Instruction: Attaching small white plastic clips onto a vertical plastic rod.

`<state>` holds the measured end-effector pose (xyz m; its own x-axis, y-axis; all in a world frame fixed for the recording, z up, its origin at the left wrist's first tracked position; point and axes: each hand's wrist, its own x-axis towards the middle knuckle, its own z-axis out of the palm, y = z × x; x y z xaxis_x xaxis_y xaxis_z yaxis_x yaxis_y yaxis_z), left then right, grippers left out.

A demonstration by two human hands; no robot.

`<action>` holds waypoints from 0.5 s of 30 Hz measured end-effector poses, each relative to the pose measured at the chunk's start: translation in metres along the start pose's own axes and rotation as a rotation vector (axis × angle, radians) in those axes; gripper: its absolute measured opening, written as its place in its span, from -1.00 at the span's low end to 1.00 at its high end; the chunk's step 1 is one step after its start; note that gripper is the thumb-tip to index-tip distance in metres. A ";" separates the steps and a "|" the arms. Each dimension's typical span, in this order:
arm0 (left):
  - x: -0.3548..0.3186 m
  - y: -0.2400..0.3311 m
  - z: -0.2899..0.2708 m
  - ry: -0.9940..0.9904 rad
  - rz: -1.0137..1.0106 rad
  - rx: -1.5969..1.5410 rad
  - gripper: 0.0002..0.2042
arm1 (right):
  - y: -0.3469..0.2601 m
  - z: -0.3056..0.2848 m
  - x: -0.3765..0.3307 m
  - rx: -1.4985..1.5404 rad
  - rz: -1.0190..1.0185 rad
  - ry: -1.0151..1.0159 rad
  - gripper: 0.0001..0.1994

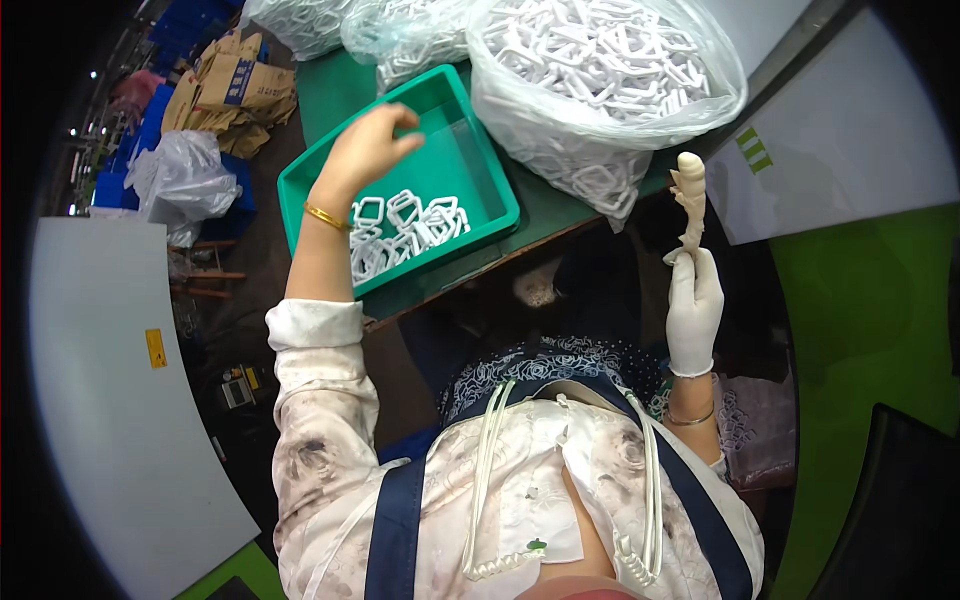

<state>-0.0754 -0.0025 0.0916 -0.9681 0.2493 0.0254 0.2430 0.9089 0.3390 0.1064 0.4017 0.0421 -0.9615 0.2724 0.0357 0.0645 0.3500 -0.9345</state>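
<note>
White-gloved right hand (696,310): grip pinching cream knobbly rod (692,200) low | left hand (370,150): released, above green tray (462,170) | firm, steady pinch seems best

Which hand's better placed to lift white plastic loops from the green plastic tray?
Probably the bare left hand, seemingly empty above the tray; the white-gloved right hand holds a knobbly cream object.

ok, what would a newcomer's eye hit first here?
Probably the big clear bag at top right of centre, heaped with white loop-shaped pieces. Next, the knobbly cream stick-like thing pointing up from the white-gloved right hand; can't tell what it is. Then the green tray left of the bag, white loops in its near part, left hand above it.
</note>
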 end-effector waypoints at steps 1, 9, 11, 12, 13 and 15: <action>-0.016 -0.011 0.004 -0.144 -0.077 0.079 -0.63 | 0.002 0.000 0.001 -0.003 -0.033 0.009 -0.81; -0.073 -0.038 0.043 -0.286 -0.236 -0.102 -0.55 | -0.003 0.018 0.004 0.011 -0.034 -0.081 -0.81; -0.075 -0.035 0.047 -0.240 -0.238 -0.109 -0.57 | -0.006 0.024 0.003 0.029 -0.060 -0.080 -0.81; -0.073 -0.031 0.048 -0.214 -0.216 -0.017 -0.62 | -0.006 0.026 0.003 0.028 -0.062 -0.084 -0.81; -0.072 -0.027 0.050 -0.187 -0.193 0.074 -0.67 | -0.004 0.028 0.003 0.025 -0.074 -0.084 -0.80; -0.070 -0.026 0.060 -0.142 -0.181 0.120 -0.73 | -0.005 0.026 0.003 0.020 -0.094 -0.090 -0.78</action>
<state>-0.0105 -0.0232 0.0244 -0.9802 0.1161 -0.1603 0.0806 0.9739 0.2124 0.0961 0.3779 0.0375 -0.9833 0.1573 0.0919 -0.0312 0.3519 -0.9355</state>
